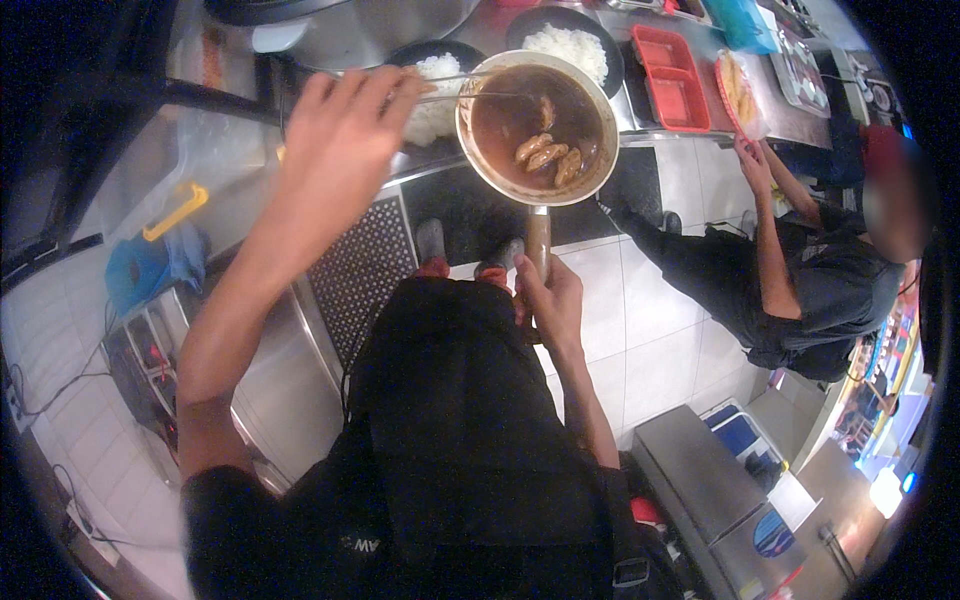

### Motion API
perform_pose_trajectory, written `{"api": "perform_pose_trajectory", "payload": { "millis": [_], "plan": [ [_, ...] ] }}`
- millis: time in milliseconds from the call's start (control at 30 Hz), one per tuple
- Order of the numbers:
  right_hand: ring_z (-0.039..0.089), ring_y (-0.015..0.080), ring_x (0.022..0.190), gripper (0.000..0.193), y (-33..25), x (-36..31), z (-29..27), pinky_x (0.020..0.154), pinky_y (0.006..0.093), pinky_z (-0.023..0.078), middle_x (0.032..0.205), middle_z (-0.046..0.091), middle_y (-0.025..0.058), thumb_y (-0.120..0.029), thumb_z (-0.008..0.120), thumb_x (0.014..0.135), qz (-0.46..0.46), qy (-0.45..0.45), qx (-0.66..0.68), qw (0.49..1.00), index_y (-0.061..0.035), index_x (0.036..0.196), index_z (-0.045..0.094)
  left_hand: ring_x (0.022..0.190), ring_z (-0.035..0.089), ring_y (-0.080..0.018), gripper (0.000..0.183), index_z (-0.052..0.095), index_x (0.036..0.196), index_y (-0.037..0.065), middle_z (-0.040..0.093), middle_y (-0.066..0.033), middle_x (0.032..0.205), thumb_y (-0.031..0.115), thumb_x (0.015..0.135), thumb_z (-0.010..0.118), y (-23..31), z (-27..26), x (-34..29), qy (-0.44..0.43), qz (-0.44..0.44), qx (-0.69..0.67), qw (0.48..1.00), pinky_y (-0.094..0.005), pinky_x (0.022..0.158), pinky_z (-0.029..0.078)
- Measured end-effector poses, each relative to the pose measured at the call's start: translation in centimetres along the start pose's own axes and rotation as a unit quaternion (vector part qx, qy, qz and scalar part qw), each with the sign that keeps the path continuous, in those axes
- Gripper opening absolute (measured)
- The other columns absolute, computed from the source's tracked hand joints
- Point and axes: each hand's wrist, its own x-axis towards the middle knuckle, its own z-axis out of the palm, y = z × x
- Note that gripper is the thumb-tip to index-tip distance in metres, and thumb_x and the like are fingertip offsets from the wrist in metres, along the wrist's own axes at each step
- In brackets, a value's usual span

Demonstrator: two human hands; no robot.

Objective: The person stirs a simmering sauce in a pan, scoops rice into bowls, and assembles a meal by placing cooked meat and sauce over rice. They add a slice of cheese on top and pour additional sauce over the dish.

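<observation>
My right hand (pixel 552 300) is wrapped round the brown handle of a light-rimmed frying pan (pixel 472 158), holding it up at the counter's near edge. Brown sauce (pixel 510 115) fills the pan, and several browned meat pieces (pixel 547 155) lie in it. From the left, my left hand (pixel 345 130) grips thin metal tongs (pixel 450 97), whose tips reach over the pan to the sauce. Beneath and beside my left hand, white rice (pixel 438 68) sits on a dark plate (pixel 478 57), partly hidden. Behind the pan is another black plate (pixel 613 72) with rice.
A red divided tray (pixel 670 80) stands on the steel counter to the right. Farther right, a co-worker (pixel 810 260) holds a red-edged basket (pixel 738 92) with food. A large metal pot (pixel 370 30) is at the back left. A steel cabinet (pixel 700 500) stands at lower right.
</observation>
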Motion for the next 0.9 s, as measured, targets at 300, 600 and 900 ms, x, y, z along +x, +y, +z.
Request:
{"api": "perform_pose_trajectory", "payload": {
  "millis": [300, 600, 900],
  "plan": [
    [0.054, 0.0105, 0.046, 0.031, 1.1, 0.4, -0.2, 0.041, 0.0287, 0.043, 0.062, 0.061, 0.004, -0.031, 0.066, 0.098, 0.013, 0.004, 0.007, 1.0, -0.0016, 0.088, 0.061, 0.08, 0.071, -0.0346, 0.022, 0.07, 0.09, -0.009, 0.067, -0.0226, 0.088, 0.005, 0.073, 0.066, 6.8, 0.9, 2.8, -0.141, -0.088, -0.094, 0.982, -0.0415, 0.066, 0.059],
    [0.058, 0.0125, 0.046, 0.033, 1.7, 0.4, 0.1, 0.042, 0.0307, 0.046, 0.058, 0.062, 0.0047, -0.033, 0.068, 0.097, -0.018, 0.023, -0.025, 0.999, -0.0027, 0.085, 0.062, 0.078, 0.065, -0.0241, 0.029, 0.072, 0.095, -0.005, 0.065, -0.0115, 0.086, 0.009, 0.069, 0.07, 9.0, 2.2, 2.1, -0.063, -0.039, 0.0, 0.997, -0.0342, 0.065, 0.054],
    [0.056, 0.0101, 0.047, 0.033, 0.8, 0.1, 0.1, 0.041, 0.0266, 0.044, 0.063, 0.061, 0.005, -0.028, 0.069, 0.098, -0.021, 0.007, -0.02, 1.0, 0.0029, 0.089, 0.059, 0.085, 0.069, -0.028, 0.024, 0.07, 0.096, -0.001, 0.066, -0.014, 0.091, 0.004, 0.073, 0.064, 5.7, 0.7, 1.0, -0.024, -0.08, -0.101, 0.991, -0.0389, 0.069, 0.056]
  ]
}}
